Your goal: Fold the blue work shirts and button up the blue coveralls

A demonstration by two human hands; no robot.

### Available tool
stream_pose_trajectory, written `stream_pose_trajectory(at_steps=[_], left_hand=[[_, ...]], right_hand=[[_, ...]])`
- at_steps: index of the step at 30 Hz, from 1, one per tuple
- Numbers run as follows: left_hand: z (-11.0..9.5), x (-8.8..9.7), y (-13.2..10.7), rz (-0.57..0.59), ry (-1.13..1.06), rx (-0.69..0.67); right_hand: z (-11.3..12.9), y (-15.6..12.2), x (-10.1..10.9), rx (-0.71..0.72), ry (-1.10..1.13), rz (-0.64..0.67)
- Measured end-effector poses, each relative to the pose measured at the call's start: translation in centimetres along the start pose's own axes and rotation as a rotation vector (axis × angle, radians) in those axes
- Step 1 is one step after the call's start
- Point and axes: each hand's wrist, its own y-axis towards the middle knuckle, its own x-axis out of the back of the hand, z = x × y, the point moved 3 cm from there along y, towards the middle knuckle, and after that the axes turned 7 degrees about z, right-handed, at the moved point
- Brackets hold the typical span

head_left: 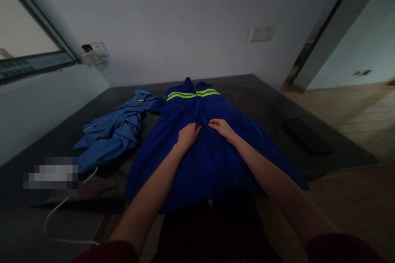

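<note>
A dark blue work jacket [234, 156] with yellow-and-silver reflective bands lies spread on the dark table, its near edge hanging toward me. My left hand [189, 135] is closed with bent fingers on the fabric, left of the middle seam. Just across that seam, my right hand [222, 128] pinches the cloth between thumb and fingers. A small gap separates the two hands. Below them a small round button shows on the jacket.
A crumpled lighter blue garment [115, 125] lies to the left, near a white cable [46, 222]. On the right of the dark table [256, 94] rests a flat black object [307, 135]. Wall sockets [262, 33] are behind, and another socket block [97, 51] is at left.
</note>
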Motion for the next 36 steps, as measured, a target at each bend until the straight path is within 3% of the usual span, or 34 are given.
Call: stream_pose_trajectory(at_steps=[11, 20, 29, 36], left_hand=[[-0.4, -0.4, 0.1, 0.038, 0.023, -0.104], [-0.2, 0.1, -0.1, -0.021, -0.068, -0.141], [-0.4, 0.8, 0.3, -0.004, -0.125, -0.266], [-0.8, 1.3, 0.0, -0.026, -0.043, -0.256]], right_hand=[[0.1, 0.6, -0.5, 0.124, -0.274, -0.032], [-0.1, 0.4, -0.8, 0.225, -0.462, -0.146], [0.3, 0.3, -1.2, 0.240, -0.570, -0.246], [0.6, 0.6, -0.6, 0.251, -0.647, -0.284]])
